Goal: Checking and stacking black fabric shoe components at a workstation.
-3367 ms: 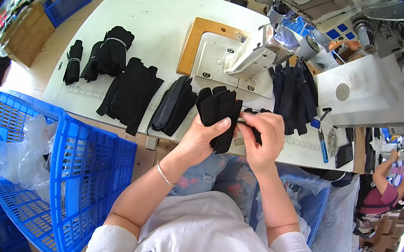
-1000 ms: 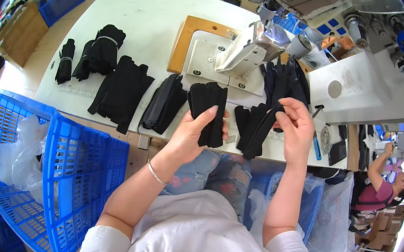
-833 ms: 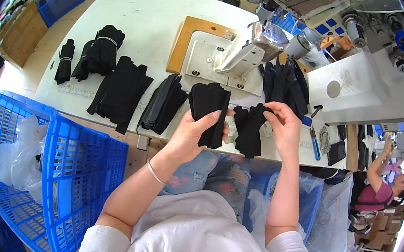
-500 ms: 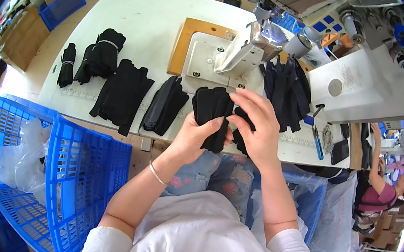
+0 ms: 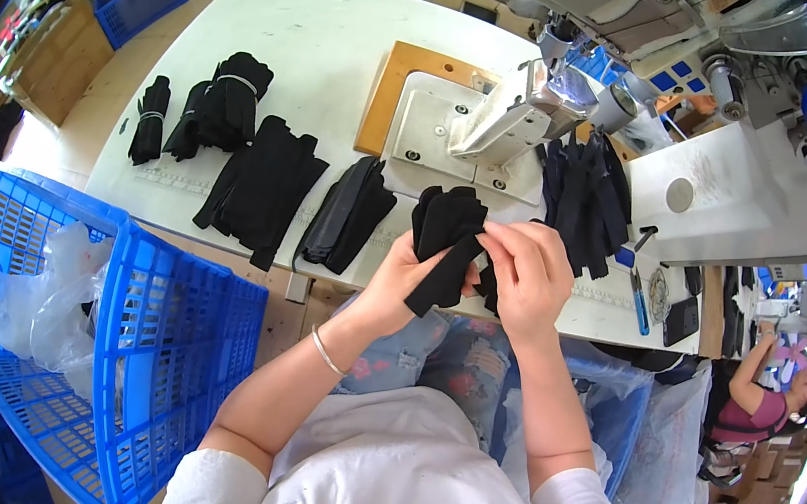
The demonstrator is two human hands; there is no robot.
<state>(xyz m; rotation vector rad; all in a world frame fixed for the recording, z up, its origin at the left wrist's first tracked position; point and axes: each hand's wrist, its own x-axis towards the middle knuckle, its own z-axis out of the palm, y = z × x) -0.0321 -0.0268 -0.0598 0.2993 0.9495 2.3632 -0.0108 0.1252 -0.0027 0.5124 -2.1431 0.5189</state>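
A folded bundle of black fabric strips (image 5: 447,218) is gripped in my left hand (image 5: 390,290), just in front of the table's near edge. One strip lies slantwise across the front of the bundle. My right hand (image 5: 534,281) pinches that strip's upper right end between thumb and fingers. Left of the bundle, a flat stack of black strips (image 5: 344,219) rests on the table, with a wider fanned pile (image 5: 262,189) beyond it. Dark strips (image 5: 587,204) hang together to the right of my hands. My left fingers behind the bundle are partly hidden.
The white table (image 5: 317,36) carries a sewing machine (image 5: 499,129) and tied black bundles (image 5: 228,97). A blue cutter (image 5: 639,302) and a phone (image 5: 679,319) lie at right. A blue crate (image 5: 124,357) stands at left. Another person (image 5: 759,400) sits far right.
The front strip has swung from nearly upright to a slant across the bundle. My right fingers have closed from a looser spread into a pinch on it. The view has shifted slightly.
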